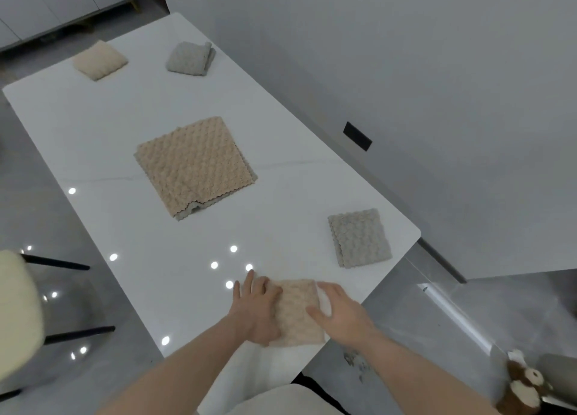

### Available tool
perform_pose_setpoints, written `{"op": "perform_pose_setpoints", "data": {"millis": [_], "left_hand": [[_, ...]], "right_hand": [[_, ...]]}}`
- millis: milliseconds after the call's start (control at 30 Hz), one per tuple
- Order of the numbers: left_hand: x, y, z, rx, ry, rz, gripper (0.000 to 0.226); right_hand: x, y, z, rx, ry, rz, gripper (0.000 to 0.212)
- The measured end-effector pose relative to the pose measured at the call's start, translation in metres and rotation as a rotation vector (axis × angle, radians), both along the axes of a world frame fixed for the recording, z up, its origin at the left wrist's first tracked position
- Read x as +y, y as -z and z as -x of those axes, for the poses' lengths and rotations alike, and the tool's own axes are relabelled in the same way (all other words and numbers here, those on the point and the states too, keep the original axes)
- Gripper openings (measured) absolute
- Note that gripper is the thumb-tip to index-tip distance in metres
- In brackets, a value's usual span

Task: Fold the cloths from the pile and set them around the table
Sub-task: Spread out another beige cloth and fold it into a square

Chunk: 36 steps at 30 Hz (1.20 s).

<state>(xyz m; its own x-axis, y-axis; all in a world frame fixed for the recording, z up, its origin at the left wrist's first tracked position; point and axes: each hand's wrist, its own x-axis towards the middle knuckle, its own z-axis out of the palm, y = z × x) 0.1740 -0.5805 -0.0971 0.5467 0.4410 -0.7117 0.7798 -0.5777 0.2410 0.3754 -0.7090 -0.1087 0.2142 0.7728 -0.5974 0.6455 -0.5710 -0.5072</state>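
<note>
- Far left, near the table's (93,152) far end, a beige folded cloth (100,60) is already set down; I count that place as done.
- Just to its right, near the far corner by the wall, a grey folded cloth (191,59) lies with one edge curled up a little; also placed.
- In the middle of the table sits the pile (195,165), beige cloth on top with a grey edge showing beneath at its near corner. So at least two cloths, I judge, are left to fold.
- My left hand (256,308) lies on the left edge of the beige cloth (299,311) I am working on, at the near end of the table. Its fingers are straight and a little spread, some pressing flat on the cloth, the outer ones on the bare tabletop beside it. I hold nothing in a pinch.
- That cloth looks folded down to a small square, so I judge this step to be the last smoothing before it stays here.
- My right hand (342,311) rests on the cloth's right edge, fingers straight and nearly together, palm down, pressing rather than gripping.
- Furthest right, near the table's right edge, another grey folded cloth (359,238) lies flat, well apart from my hands; done.
</note>
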Motion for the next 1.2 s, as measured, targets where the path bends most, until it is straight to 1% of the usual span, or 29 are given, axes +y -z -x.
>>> {"op": "perform_pose_setpoints", "data": {"millis": [33,100,200,267,433,533,733,800,900,1033,1100,1133,1200], "left_hand": [[0.008,-0.006,-0.003,-0.036,-0.040,0.011,0.090],[0.022,-0.015,-0.006,-0.112,-0.082,-0.029,0.083],[0.034,-0.024,-0.009,-0.189,-0.150,-0.099,0.077],[0.040,-0.029,-0.015,-0.198,-0.165,-0.105,0.074],[0.059,-0.038,-0.025,-0.191,-0.185,-0.098,0.077],[0.073,-0.043,-0.027,-0.205,-0.210,-0.122,0.074],[0.102,-0.048,-0.030,-0.209,-0.257,-0.177,0.064],[0.110,-0.049,-0.031,-0.200,-0.263,-0.186,0.064],[0.117,-0.051,-0.033,-0.188,-0.263,-0.197,0.065],[0.105,-0.055,-0.028,-0.181,-0.245,-0.160,0.065],[0.091,-0.052,-0.021,-0.165,-0.248,-0.092,0.067],[0.084,-0.049,-0.017,-0.147,-0.270,-0.030,0.069],[0.068,-0.045,-0.007,-0.101,-0.346,0.123,0.072]], "right_hand": [[0.003,-0.001,-0.007,-0.032,0.083,-0.043,0.074],[0.012,-0.001,-0.021,-0.112,0.225,-0.096,0.072],[0.026,0.002,-0.040,-0.198,0.293,-0.068,0.077],[0.036,0.005,-0.049,-0.231,0.273,-0.001,0.078],[0.065,0.016,-0.065,-0.320,0.180,0.118,0.076],[0.085,0.019,-0.080,-0.385,0.102,0.120,0.074],[0.136,0.013,-0.107,-0.466,0.049,0.100,0.067],[0.155,0.016,-0.117,-0.445,0.077,0.076,0.066],[0.180,0.023,-0.133,-0.406,0.043,0.070,0.067],[0.179,0.021,-0.128,-0.370,0.103,0.018,0.071],[0.157,0.014,-0.106,-0.338,0.144,-0.039,0.074],[0.140,0.012,-0.092,-0.295,0.115,-0.064,0.075],[0.100,0.009,-0.060,-0.172,-0.026,-0.100,0.074]]}}
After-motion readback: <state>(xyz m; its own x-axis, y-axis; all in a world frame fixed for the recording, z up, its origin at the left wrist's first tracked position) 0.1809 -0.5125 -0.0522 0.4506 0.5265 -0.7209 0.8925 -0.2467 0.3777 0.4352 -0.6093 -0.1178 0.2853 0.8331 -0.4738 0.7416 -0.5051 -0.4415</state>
